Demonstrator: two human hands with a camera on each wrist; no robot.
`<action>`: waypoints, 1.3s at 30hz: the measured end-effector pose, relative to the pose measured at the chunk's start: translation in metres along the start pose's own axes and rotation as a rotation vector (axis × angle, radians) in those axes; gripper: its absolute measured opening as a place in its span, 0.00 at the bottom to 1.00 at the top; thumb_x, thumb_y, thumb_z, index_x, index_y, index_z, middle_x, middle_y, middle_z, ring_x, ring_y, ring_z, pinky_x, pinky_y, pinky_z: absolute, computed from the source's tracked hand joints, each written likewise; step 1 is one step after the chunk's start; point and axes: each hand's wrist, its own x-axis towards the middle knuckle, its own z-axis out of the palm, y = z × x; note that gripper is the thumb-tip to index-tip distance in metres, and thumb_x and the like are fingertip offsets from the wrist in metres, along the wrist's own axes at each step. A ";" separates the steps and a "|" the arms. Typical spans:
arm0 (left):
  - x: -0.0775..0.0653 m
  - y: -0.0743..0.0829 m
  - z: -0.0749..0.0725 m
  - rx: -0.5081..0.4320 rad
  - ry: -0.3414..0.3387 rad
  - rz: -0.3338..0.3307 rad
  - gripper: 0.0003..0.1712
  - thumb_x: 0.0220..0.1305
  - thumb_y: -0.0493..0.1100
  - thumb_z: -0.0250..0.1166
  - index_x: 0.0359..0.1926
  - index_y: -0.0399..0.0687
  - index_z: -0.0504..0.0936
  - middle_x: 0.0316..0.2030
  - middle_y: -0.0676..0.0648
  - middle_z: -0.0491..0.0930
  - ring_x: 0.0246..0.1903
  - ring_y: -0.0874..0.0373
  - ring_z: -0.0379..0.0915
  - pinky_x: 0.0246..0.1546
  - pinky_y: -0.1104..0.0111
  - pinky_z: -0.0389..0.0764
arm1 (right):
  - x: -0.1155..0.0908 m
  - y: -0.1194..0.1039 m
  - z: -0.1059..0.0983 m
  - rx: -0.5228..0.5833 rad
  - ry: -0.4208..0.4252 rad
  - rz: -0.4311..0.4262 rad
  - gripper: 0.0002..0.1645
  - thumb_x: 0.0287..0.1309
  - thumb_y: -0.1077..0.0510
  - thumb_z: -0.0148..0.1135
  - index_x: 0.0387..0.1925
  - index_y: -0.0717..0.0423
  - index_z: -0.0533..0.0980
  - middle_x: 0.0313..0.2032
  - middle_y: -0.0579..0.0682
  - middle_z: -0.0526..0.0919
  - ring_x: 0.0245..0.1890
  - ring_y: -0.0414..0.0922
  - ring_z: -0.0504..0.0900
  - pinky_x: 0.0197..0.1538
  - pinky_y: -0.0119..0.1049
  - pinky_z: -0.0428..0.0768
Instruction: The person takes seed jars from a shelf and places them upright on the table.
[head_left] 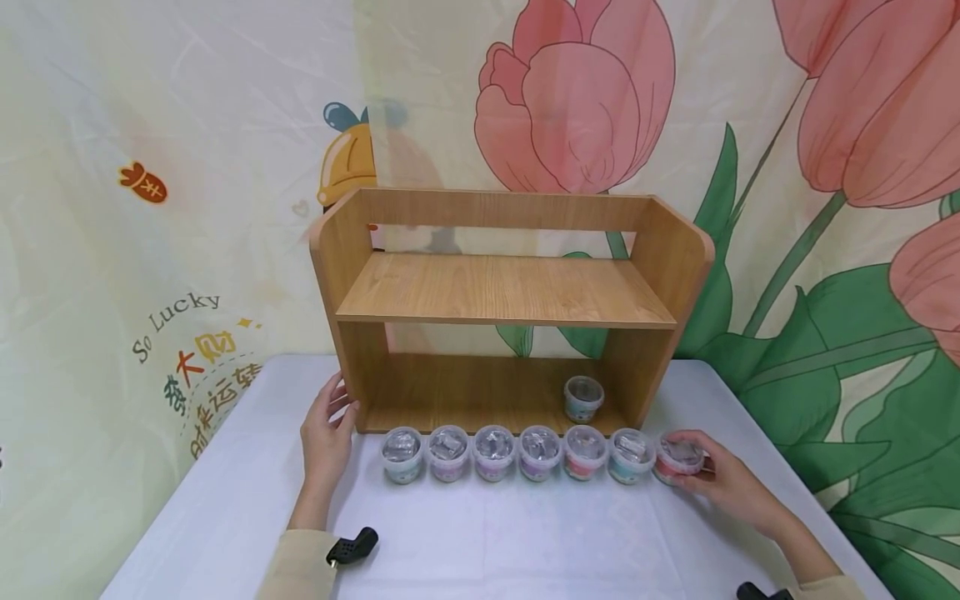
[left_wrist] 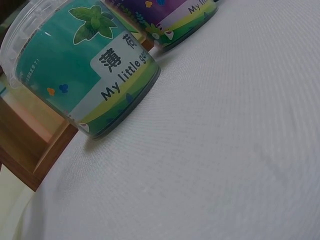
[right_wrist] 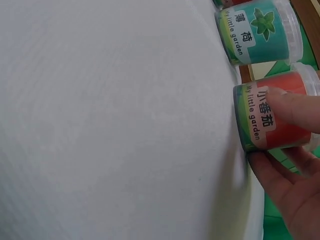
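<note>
At the right end of a row of small clear-lidded plastic tubs, my right hand (head_left: 723, 479) grips a red-labelled tub (right_wrist: 280, 112), thumb across its label and fingers round the other side. Its neighbour in the row is a teal-labelled tub (right_wrist: 260, 30) with a leaf picture. My left hand (head_left: 326, 437) rests against the lower left side of a wooden shelf (head_left: 495, 287), fingers loosely bent. Closest to that hand stands another teal-labelled tub (left_wrist: 85, 65) at the row's left end. One more tub (head_left: 583, 398) stands inside the shelf's lower level, towards the right.
The row also includes purple-labelled tubs (head_left: 494, 454) and a pink-labelled tub (head_left: 585, 452), lined up along the shelf's front edge. A white cloth (head_left: 525, 542) covers the table. Behind the shelf hangs a printed cloth backdrop (head_left: 225, 125) with tulips.
</note>
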 end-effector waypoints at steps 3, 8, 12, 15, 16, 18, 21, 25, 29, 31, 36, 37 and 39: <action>0.000 0.000 0.000 0.003 0.003 0.004 0.38 0.77 0.37 0.64 0.81 0.65 0.66 0.68 0.39 0.78 0.65 0.39 0.77 0.62 0.43 0.83 | 0.000 0.002 0.000 0.011 -0.014 0.013 0.36 0.63 0.58 0.76 0.69 0.52 0.71 0.68 0.63 0.74 0.56 0.23 0.71 0.54 0.24 0.81; -0.001 0.000 0.000 0.011 0.005 0.010 0.38 0.77 0.37 0.64 0.81 0.65 0.65 0.68 0.39 0.78 0.65 0.39 0.77 0.62 0.43 0.83 | -0.002 -0.002 -0.005 0.030 -0.055 -0.007 0.37 0.65 0.54 0.76 0.71 0.51 0.70 0.68 0.63 0.73 0.58 0.24 0.71 0.54 0.25 0.82; -0.001 0.000 0.001 0.006 0.003 0.010 0.38 0.77 0.37 0.64 0.81 0.65 0.66 0.68 0.39 0.78 0.65 0.39 0.77 0.62 0.43 0.83 | -0.007 -0.011 -0.012 -0.036 -0.050 -0.095 0.38 0.64 0.54 0.76 0.72 0.52 0.71 0.68 0.60 0.73 0.60 0.25 0.69 0.56 0.39 0.86; 0.000 -0.001 0.001 0.004 0.006 0.010 0.38 0.77 0.37 0.64 0.81 0.65 0.66 0.68 0.39 0.78 0.65 0.39 0.77 0.62 0.43 0.83 | -0.008 -0.020 -0.022 -0.126 -0.012 -0.140 0.38 0.64 0.54 0.77 0.72 0.51 0.72 0.67 0.58 0.73 0.61 0.28 0.68 0.54 0.52 0.87; 0.000 -0.001 0.001 0.003 0.007 0.012 0.38 0.77 0.37 0.64 0.81 0.65 0.66 0.68 0.39 0.78 0.65 0.39 0.77 0.62 0.43 0.83 | -0.008 -0.024 -0.025 -0.160 0.007 -0.154 0.37 0.64 0.54 0.77 0.71 0.51 0.73 0.66 0.58 0.74 0.61 0.29 0.69 0.54 0.54 0.87; 0.001 -0.001 0.001 0.004 0.009 0.015 0.38 0.77 0.37 0.65 0.81 0.66 0.66 0.68 0.40 0.78 0.65 0.39 0.78 0.61 0.43 0.83 | -0.006 -0.031 -0.031 -0.211 0.041 -0.182 0.35 0.63 0.55 0.77 0.69 0.51 0.75 0.65 0.56 0.76 0.61 0.27 0.69 0.55 0.47 0.87; 0.001 -0.001 0.001 -0.003 0.014 0.025 0.38 0.76 0.35 0.65 0.80 0.65 0.67 0.67 0.40 0.79 0.64 0.40 0.79 0.60 0.43 0.84 | -0.003 -0.045 -0.039 -0.231 0.084 -0.265 0.32 0.61 0.61 0.78 0.66 0.53 0.77 0.62 0.57 0.80 0.61 0.22 0.69 0.56 0.31 0.84; 0.001 -0.002 0.000 -0.010 0.021 0.035 0.38 0.75 0.34 0.66 0.79 0.62 0.68 0.65 0.40 0.80 0.62 0.40 0.80 0.58 0.43 0.85 | 0.003 -0.064 -0.043 -0.206 0.110 -0.329 0.31 0.60 0.66 0.76 0.64 0.56 0.78 0.60 0.52 0.81 0.59 0.18 0.70 0.56 0.19 0.79; 0.001 -0.002 0.000 -0.006 0.020 0.032 0.38 0.75 0.34 0.66 0.80 0.62 0.68 0.65 0.40 0.80 0.62 0.41 0.80 0.59 0.44 0.85 | 0.008 -0.079 -0.045 -0.171 0.103 -0.338 0.30 0.62 0.66 0.75 0.65 0.57 0.77 0.59 0.43 0.80 0.57 0.22 0.76 0.54 0.22 0.84; 0.001 -0.002 0.000 -0.010 0.020 0.032 0.38 0.75 0.33 0.66 0.79 0.62 0.68 0.65 0.40 0.80 0.62 0.41 0.81 0.59 0.44 0.85 | 0.011 -0.085 -0.044 -0.154 0.091 -0.333 0.29 0.64 0.66 0.74 0.65 0.57 0.77 0.59 0.43 0.80 0.57 0.24 0.78 0.54 0.25 0.85; 0.001 -0.003 0.001 -0.014 0.020 0.032 0.38 0.75 0.34 0.66 0.79 0.62 0.69 0.65 0.40 0.81 0.62 0.40 0.81 0.58 0.44 0.85 | 0.021 -0.094 -0.038 -0.116 0.055 -0.328 0.29 0.66 0.66 0.72 0.66 0.61 0.75 0.60 0.56 0.81 0.57 0.24 0.78 0.56 0.28 0.85; 0.001 -0.004 0.001 -0.014 0.020 0.032 0.38 0.75 0.34 0.66 0.79 0.62 0.69 0.65 0.40 0.81 0.62 0.40 0.81 0.58 0.44 0.85 | 0.023 -0.096 -0.036 -0.110 0.050 -0.329 0.29 0.66 0.67 0.72 0.66 0.62 0.75 0.60 0.59 0.81 0.57 0.24 0.78 0.56 0.28 0.85; 0.001 -0.004 0.001 -0.013 0.020 0.033 0.38 0.75 0.33 0.66 0.79 0.62 0.69 0.65 0.40 0.81 0.62 0.40 0.81 0.58 0.43 0.85 | 0.027 -0.097 -0.033 -0.105 0.040 -0.330 0.29 0.66 0.67 0.71 0.67 0.64 0.74 0.61 0.62 0.81 0.58 0.25 0.78 0.57 0.31 0.86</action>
